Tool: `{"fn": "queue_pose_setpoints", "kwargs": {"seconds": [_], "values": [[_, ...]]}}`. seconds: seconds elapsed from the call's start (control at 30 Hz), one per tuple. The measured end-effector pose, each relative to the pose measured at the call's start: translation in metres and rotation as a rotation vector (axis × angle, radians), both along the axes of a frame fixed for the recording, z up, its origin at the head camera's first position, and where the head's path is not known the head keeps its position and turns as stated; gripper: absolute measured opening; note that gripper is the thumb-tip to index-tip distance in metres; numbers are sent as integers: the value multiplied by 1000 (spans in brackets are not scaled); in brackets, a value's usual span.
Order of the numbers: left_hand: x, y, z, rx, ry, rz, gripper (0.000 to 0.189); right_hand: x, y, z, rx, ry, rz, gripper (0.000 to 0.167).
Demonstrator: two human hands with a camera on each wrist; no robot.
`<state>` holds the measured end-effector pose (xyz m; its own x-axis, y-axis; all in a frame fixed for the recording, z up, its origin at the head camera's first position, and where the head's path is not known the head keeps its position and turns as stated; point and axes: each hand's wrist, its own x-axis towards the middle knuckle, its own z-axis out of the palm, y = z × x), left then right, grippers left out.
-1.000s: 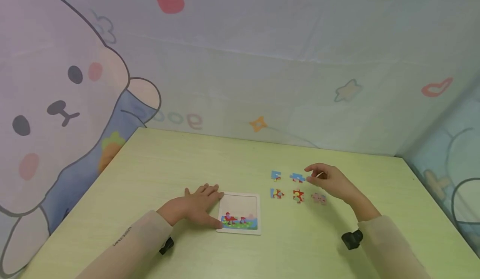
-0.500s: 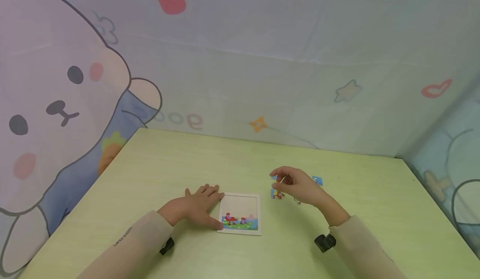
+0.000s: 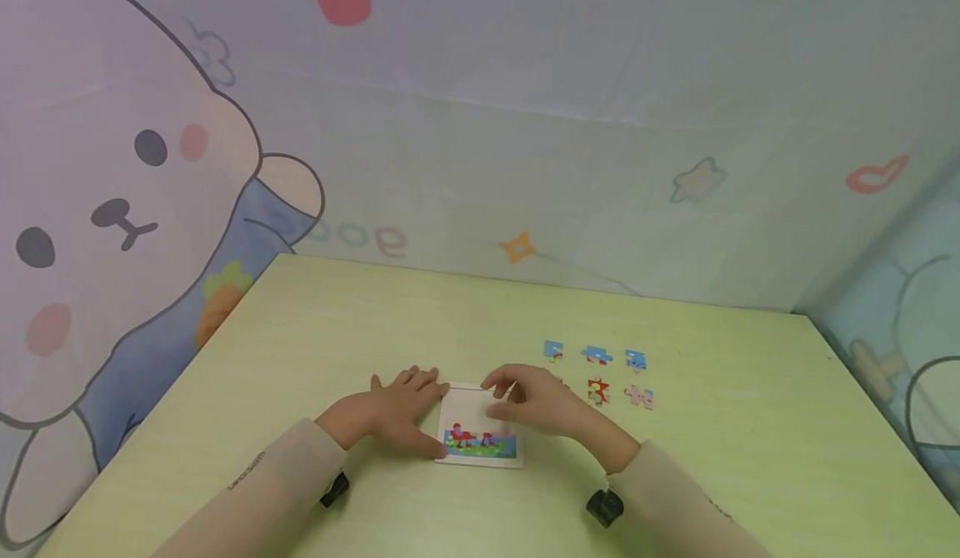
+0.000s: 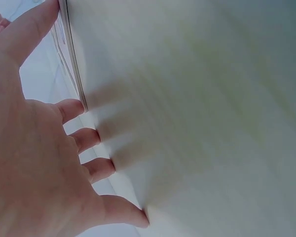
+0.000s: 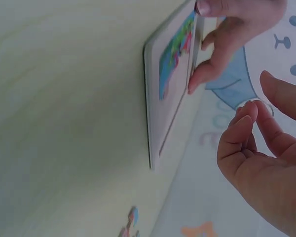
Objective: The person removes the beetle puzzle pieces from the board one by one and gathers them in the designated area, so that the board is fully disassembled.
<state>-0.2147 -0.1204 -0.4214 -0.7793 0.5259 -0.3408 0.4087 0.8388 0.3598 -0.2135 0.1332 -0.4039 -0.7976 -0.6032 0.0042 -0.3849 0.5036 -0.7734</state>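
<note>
In the head view my left hand (image 3: 397,412) lies spread at the left edge of a shallow square puzzle tray (image 3: 480,461), its thumb and a finger touching the rim. The left wrist view shows that hand's fingertips on the table and the tray's edge. Assembled puzzle pieces (image 3: 480,443) with a red, green and blue picture fill the tray's lower strip; its upper part is bare board. My right hand (image 3: 536,400) hovers over the tray's right side, fingers loosely bent. In the right wrist view its thumb and index finger stand apart with nothing between them.
Several loose pieces lie in two rows right of the tray: blue ones (image 3: 596,356) behind, a red-and-yellow one (image 3: 598,391) and a pink one (image 3: 640,396) in front. My right hand partly covers another front piece. A printed cloth (image 3: 480,125) stands behind the table (image 3: 375,316).
My right hand has moved left from above the loose pieces to over the tray, uncovering those on the right. The left hand and the tray have stayed in place.
</note>
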Motion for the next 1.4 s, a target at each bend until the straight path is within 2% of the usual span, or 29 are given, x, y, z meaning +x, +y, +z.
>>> {"fn": "queue_pose_setpoints", "kwargs": {"seconds": [0.2, 0.37, 0.53, 0.8, 1.17, 1.4], "values": [[0, 0, 0, 1, -5, -5, 94, 3, -17, -9, 5, -27, 54, 29], [-1, 0, 1, -6, -8, -9, 94, 5, -27, -17, 13, -40, 66, 26], [-2, 0, 0, -5, -9, -16, 94, 8, -32, -22, 18, -67, 63, 25], [-1, 0, 1, -11, -6, -13, 94, 9, -38, -26, 56, -63, 65, 25], [2, 0, 4, 0, -12, -13, 92, 9, -43, -32, 107, -6, 67, 25], [1, 0, 4, 3, -25, -14, 93, 13, -49, -30, 145, -15, 25, 28]]}}
